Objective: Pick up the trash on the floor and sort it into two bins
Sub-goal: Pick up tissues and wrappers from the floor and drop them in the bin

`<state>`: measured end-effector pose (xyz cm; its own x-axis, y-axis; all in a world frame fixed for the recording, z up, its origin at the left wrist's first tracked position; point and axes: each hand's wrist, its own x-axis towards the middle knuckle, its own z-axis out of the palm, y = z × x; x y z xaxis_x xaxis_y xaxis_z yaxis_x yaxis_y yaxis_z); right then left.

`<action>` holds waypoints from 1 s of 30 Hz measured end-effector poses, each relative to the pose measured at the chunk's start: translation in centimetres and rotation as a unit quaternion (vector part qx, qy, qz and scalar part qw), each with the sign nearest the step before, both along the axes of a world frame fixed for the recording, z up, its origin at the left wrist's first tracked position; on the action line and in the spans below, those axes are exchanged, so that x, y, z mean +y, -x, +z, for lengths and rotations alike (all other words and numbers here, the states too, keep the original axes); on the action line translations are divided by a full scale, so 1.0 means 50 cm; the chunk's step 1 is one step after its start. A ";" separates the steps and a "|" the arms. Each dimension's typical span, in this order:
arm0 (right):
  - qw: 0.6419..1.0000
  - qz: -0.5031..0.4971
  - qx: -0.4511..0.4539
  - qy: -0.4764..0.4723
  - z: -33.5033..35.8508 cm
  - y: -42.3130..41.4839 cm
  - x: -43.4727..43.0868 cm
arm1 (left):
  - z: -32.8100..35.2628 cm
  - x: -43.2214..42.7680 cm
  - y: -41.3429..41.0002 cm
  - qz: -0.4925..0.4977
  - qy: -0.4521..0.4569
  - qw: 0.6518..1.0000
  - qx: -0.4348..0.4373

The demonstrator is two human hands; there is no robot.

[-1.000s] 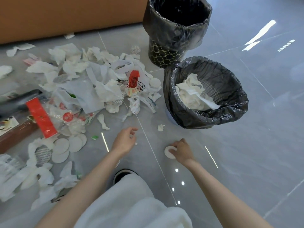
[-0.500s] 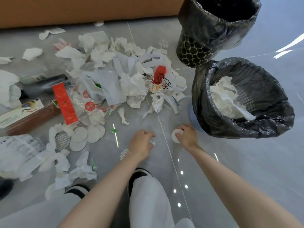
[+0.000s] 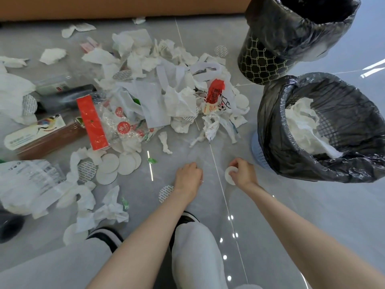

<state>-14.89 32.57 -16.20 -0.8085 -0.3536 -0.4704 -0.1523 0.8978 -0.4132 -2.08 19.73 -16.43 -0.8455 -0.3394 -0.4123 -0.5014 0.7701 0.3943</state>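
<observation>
Trash is strewn over the grey floor: crumpled white tissues (image 3: 181,101), a red-printed plastic bag (image 3: 215,93), a red box (image 3: 91,122) and several round white pads (image 3: 125,163). My right hand (image 3: 243,174) pinches one round white pad (image 3: 228,175) just above the floor, left of the near bin (image 3: 268,122), which has a black liner and white tissue (image 3: 302,126) inside. My left hand (image 3: 188,176) has its fingers curled down on the floor over a tiny white scrap, mostly hidden. The far bin (image 3: 262,65), black with a gold net pattern, stands behind.
A brown wall base (image 3: 125,7) runs along the back. A long brown box (image 3: 41,138), dark bottles (image 3: 66,99) and a printed plastic bag (image 3: 27,180) lie at the left. My knees and shoes (image 3: 187,217) are below the hands. Bare floor (image 3: 312,205) lies at the right.
The view moved closer and left. My right hand lifted the round pad and carried it forward toward the near bin. My left hand closed down over the small scrap.
</observation>
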 end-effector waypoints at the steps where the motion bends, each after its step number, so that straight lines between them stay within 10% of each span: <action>1: 1.000 0.000 0.002 0.002 0.002 -0.002 -0.001 | 0.000 -0.003 -0.004 0.012 -0.012 1.000 0.011; 16: 0.953 -0.137 -0.156 0.221 0.059 -0.061 -0.078 | 0.035 -0.108 -0.164 -0.008 -0.028 0.998 -0.064; 30: 0.980 0.167 -0.037 0.101 0.047 -0.013 -0.208 | 0.013 -0.086 -0.165 0.004 -0.009 0.998 -0.068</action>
